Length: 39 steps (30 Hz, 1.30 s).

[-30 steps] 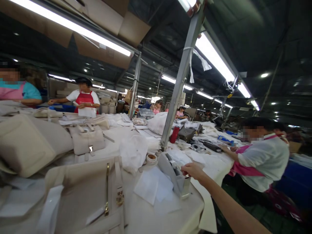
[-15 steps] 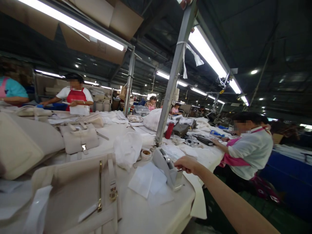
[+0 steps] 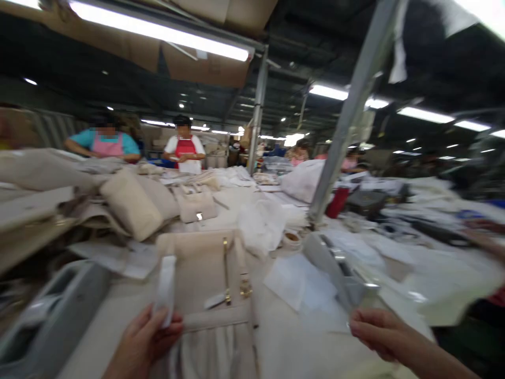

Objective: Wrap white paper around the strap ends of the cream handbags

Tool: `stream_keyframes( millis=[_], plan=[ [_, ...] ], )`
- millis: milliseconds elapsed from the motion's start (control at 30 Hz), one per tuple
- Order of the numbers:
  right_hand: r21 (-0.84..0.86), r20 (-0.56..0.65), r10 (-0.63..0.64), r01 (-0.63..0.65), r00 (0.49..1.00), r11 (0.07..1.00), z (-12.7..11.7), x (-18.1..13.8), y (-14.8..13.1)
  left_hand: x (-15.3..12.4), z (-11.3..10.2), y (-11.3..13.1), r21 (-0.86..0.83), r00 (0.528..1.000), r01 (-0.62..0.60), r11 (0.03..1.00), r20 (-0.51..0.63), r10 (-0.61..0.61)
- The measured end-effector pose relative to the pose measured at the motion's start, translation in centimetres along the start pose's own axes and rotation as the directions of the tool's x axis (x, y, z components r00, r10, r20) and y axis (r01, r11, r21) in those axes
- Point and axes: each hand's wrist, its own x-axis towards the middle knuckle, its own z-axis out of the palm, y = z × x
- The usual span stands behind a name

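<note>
My left hand is closed around the side strap of a beige handbag, at a white wrapping strip on it. The beige handbag lies on the table with a gold zipper and gold buckle on its front. My right hand is pinched just in front of a grey tape dispenser. A small glossy bit, which looks like clear tape, shows at its fingertips. White paper sheets lie between the bag and the dispenser. The picture is blurred by motion.
A second grey dispenser stands at the left front. More beige bags lie behind it. A clear plastic bag, a tape roll and a metal post stand beyond. Co-workers work across the table.
The view has swung left. My right hand has come away from the tape dispenser toward me. My left hand has entered and taken hold of the bag's strap with the white strip.
</note>
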Motion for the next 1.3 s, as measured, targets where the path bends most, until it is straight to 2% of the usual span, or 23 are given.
stream_keyframes(
  millis=[33, 100, 200, 233, 300, 367, 400, 500, 567, 700, 867, 1033, 1167, 1300],
  plan=[
    [0.009, 0.115, -0.057, 0.056, 0.992, 0.998, 2.0, 0.3, -1.9, -0.2, -0.3, 0.1, 0.029, 0.999, -0.029, 0.999, 0.025, 0.028],
    [0.056, 0.315, -0.166, 0.156, 0.935, 0.986, 6.7, 0.8, -6.5, -0.1, -0.6, 0.0, 0.024, 0.995, -0.088, 0.996, 0.041, 0.087],
    [0.191, 0.594, -0.312, 0.247, 0.742, 0.95, 14.2, 0.9, -13.4, 0.1, -0.3, -0.6, 0.061, 0.988, -0.151, 0.987, 0.051, 0.148],
    [0.227, 0.646, -0.349, 0.265, 0.679, 0.937, 16.5, 1.0, -15.2, 0.0, -0.2, -0.7, 0.072, 0.984, -0.173, 0.982, 0.06, 0.169],
    [0.281, 0.7, -0.402, 0.289, 0.59, 0.915, 20.4, 1.9, -17.5, -0.2, 0.0, -0.8, 0.077, 0.974, -0.215, 0.974, 0.089, 0.208],
    [0.301, 0.724, -0.418, 0.293, 0.549, 0.907, 23.2, 3.5, -18.2, -0.3, 0.0, -0.7, 0.066, 0.967, -0.233, 0.97, 0.122, 0.224],
    [0.294, 0.717, -0.42, 0.304, 0.556, 0.906, 24.1, 4.5, -18.2, -0.3, -0.1, -0.7, 0.063, 0.966, -0.23, 0.971, 0.133, 0.22],
    [0.196, 0.615, -0.423, 0.391, 0.666, 0.899, 25.9, 7.4, -17.1, 0.1, -0.3, -0.7, 0.073, 0.971, -0.193, 0.979, 0.156, 0.18],
    [0.136, 0.567, -0.426, 0.43, 0.705, 0.893, 26.4, 8.7, -16.3, 0.4, -0.5, -0.8, 0.087, 0.973, -0.178, 0.98, 0.166, 0.162],
    [0.111, 0.588, -0.412, 0.435, 0.696, 0.893, 26.4, 9.2, -15.9, 0.7, -0.6, -1.0, 0.096, 0.971, -0.184, 0.978, 0.172, 0.166],
    [0.07, 0.554, -0.405, 0.444, 0.727, 0.893, 26.4, 9.0, -16.1, 0.1, -0.7, -0.7, 0.112, 0.962, -0.197, 0.974, 0.211, 0.171],
    [0.001, 0.476, -0.398, 0.453, 0.784, 0.892, 26.8, 9.1, -16.1, 0.0, -0.8, -0.6, 0.082, 0.947, -0.24, 0.967, 0.241, 0.214],
    [0.022, 0.502, -0.338, 0.379, 0.796, 0.925, 26.3, 8.3, -16.6, 0.4, -0.7, -0.8, 0.054, 0.954, -0.221, 0.974, 0.22, 0.204],
    [0.08, 0.59, -0.245, 0.246, 0.769, 0.966, 25.4, 8.0, -16.8, 0.6, -0.9, -0.8, 0.036, 0.967, -0.221, 0.975, 0.134, 0.214]
  ],
)
